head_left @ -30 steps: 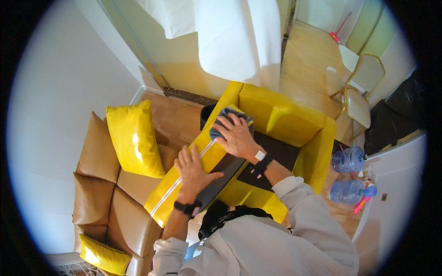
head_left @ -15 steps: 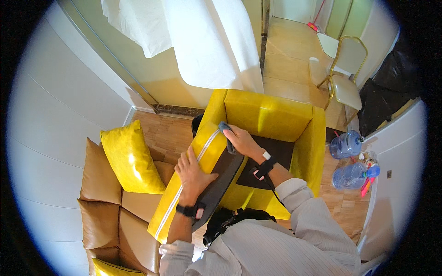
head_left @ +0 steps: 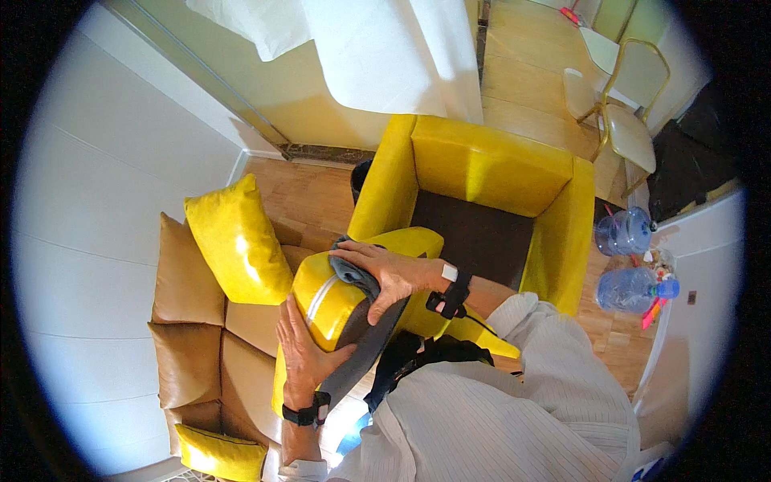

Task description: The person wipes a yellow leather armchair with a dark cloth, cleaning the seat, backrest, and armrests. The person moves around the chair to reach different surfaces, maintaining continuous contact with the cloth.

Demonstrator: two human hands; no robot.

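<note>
A yellow seat cushion [head_left: 325, 315] with a white strip along its edge and a dark grey underside stands tilted in front of me, between the sofa and the armchair. My left hand [head_left: 309, 357] grips its near side, fingers along the yellow edge and thumb over the dark face. A dark grey cloth [head_left: 355, 275] is under my right hand [head_left: 393, 273], pressed onto the cushion's upper end with the thumb down on the dark side. Beyond the cushion is the yellow armchair [head_left: 494, 161], its dark seat base [head_left: 474, 233] uncovered.
A brown sofa [head_left: 189, 353] with yellow pillows [head_left: 241, 241] runs along the left. At right, large clear water bottles [head_left: 626, 289] lie on the wooden floor near the wall. A gold-framed chair [head_left: 630, 136] stands farther back, and a white sheet [head_left: 385, 64] hangs ahead.
The cushion has turned, its upper end swinging nearer to me and showing more of its end face. My right hand has moved left and nearer with the cloth, over that end.
</note>
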